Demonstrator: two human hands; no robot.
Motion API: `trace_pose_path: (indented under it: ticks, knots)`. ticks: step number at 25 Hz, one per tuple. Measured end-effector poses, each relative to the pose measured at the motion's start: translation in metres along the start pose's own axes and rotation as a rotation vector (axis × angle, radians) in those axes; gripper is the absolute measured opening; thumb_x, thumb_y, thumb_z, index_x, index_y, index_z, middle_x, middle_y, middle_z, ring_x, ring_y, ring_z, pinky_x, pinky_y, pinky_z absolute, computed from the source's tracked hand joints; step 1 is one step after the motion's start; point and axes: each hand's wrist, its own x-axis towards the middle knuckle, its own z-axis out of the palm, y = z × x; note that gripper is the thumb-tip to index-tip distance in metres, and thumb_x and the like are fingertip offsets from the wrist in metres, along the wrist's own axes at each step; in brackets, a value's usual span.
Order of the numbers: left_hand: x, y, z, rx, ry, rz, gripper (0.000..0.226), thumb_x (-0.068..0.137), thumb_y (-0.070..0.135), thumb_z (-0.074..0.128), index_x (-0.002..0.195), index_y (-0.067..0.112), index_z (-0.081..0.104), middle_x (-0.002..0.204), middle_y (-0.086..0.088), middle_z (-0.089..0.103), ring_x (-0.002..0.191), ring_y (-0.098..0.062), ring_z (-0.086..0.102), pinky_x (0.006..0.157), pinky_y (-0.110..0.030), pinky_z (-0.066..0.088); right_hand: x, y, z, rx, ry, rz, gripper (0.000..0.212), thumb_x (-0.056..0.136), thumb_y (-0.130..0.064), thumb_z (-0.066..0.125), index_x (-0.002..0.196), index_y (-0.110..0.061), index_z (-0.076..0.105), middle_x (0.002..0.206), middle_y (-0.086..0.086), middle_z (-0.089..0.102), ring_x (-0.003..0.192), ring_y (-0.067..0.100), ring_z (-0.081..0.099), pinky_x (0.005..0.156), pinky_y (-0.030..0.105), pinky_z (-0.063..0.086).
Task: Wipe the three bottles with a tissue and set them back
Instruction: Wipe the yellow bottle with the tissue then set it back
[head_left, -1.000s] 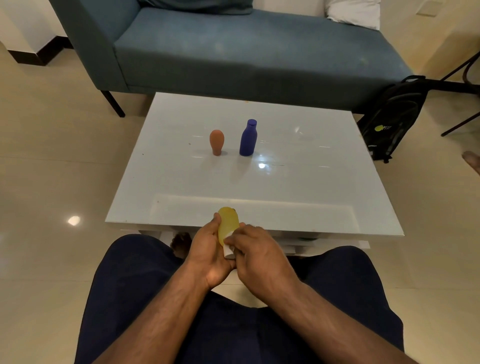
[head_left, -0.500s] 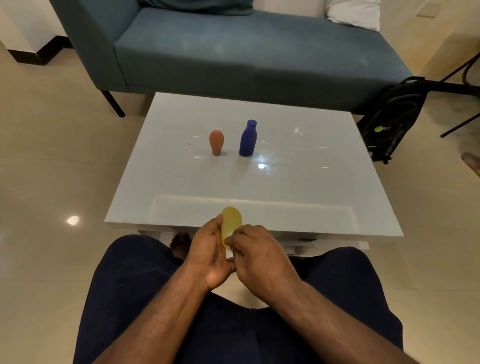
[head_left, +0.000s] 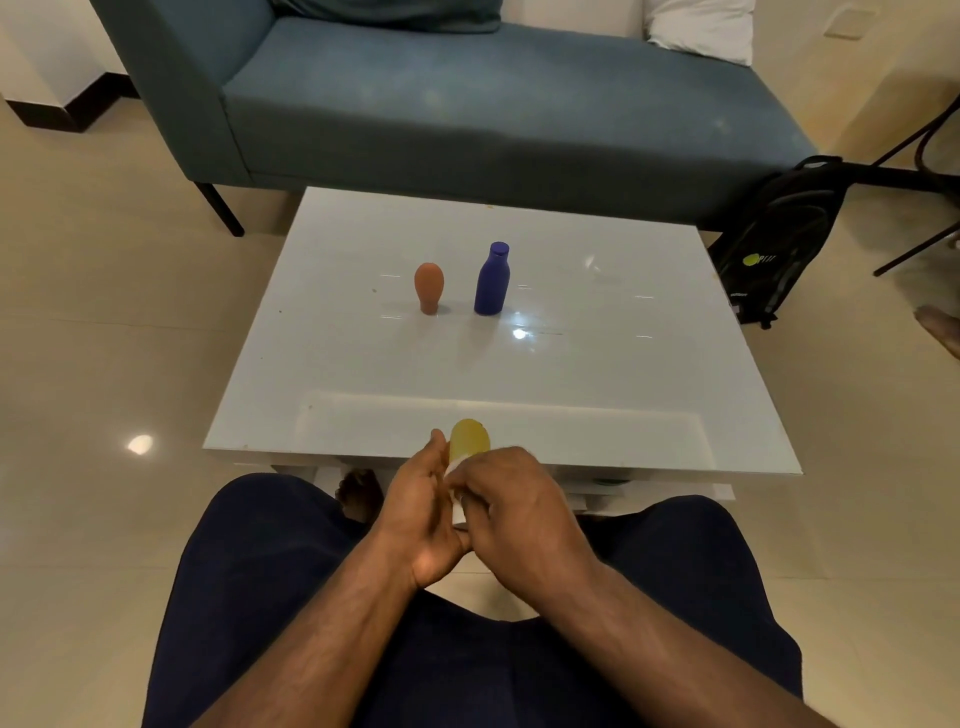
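A yellow bottle (head_left: 468, 439) is held over my lap, just in front of the white table's near edge. My left hand (head_left: 422, 509) grips its lower part. My right hand (head_left: 511, 501) is wrapped round the bottle's lower body, pressing a white tissue (head_left: 457, 512) against it; only slivers of the tissue show between the fingers. Further back, an orange bottle (head_left: 429, 287) and a blue bottle (head_left: 492, 279) stand upright side by side near the middle of the white table (head_left: 597, 374).
A blue sofa (head_left: 493, 109) stands behind the table. A black backpack (head_left: 774, 244) leans on the floor at the table's right, with dark chair legs beyond it. My knees in dark trousers sit close under the table's front edge.
The yellow bottle has turned a little and risen slightly in my hands, as my right hand shifted up along it with the tissue. The orange and blue bottles have not moved.
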Motion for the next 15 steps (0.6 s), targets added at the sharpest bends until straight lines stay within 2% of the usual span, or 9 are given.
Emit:
trace_pose_path:
  ticks: [2, 4, 8, 12, 15]
  knots:
    - [0.000, 0.000, 0.000, 0.018, 0.002, -0.004, 0.053, 0.103, 0.053, 0.042, 0.120, 0.013, 0.071, 0.109, -0.009, 0.077, 0.097, -0.025, 0.075, 0.078, -0.044, 0.057, 0.001, 0.003, -0.002, 0.007, -0.019, -0.011, 0.016, 0.087, -0.011, 0.058, 0.090, -0.017, 0.073, 0.084, -0.004, 0.070, 0.084, 0.014, 0.057, 0.075, 0.026, 0.048]
    - [0.001, -0.001, 0.002, 0.048, -0.010, -0.018, 0.049, 0.102, 0.050, 0.044, 0.120, 0.013, 0.071, 0.106, -0.009, 0.077, 0.093, -0.026, 0.074, 0.080, -0.044, 0.056, 0.016, 0.010, -0.004, 0.078, 0.007, 0.128, 0.014, 0.088, -0.015, 0.061, 0.095, -0.019, 0.073, 0.090, -0.005, 0.070, 0.088, 0.010, 0.057, 0.076, 0.018, 0.044]
    - [0.001, 0.001, 0.002, 0.018, -0.092, -0.032, 0.050, 0.098, 0.050, 0.054, 0.126, 0.010, 0.065, 0.099, -0.012, 0.067, 0.080, -0.021, 0.063, 0.060, -0.036, 0.052, 0.036, 0.025, -0.017, 0.298, 0.139, 0.356, 0.019, 0.087, -0.016, 0.063, 0.102, -0.025, 0.070, 0.102, -0.014, 0.067, 0.096, -0.001, 0.058, 0.088, 0.025, 0.049]
    - [0.003, 0.002, -0.002, 0.031, -0.105, 0.044, 0.055, 0.086, 0.039, 0.074, 0.130, 0.006, 0.066, 0.097, -0.009, 0.061, 0.081, -0.019, 0.062, 0.063, -0.034, 0.053, 0.032, 0.035, -0.033, 0.466, 0.267, 0.461, 0.020, 0.086, -0.021, 0.066, 0.104, -0.029, 0.069, 0.102, -0.017, 0.067, 0.098, -0.003, 0.060, 0.089, 0.025, 0.051]
    - [0.002, 0.000, 0.001, 0.070, -0.092, 0.075, 0.052, 0.081, 0.025, 0.078, 0.128, 0.006, 0.064, 0.099, -0.012, 0.061, 0.087, -0.022, 0.064, 0.069, -0.035, 0.053, 0.026, 0.037, -0.041, 0.436, 0.279, 0.466, 0.015, 0.087, -0.021, 0.066, 0.099, -0.030, 0.069, 0.099, -0.017, 0.065, 0.095, -0.004, 0.059, 0.085, 0.022, 0.052]
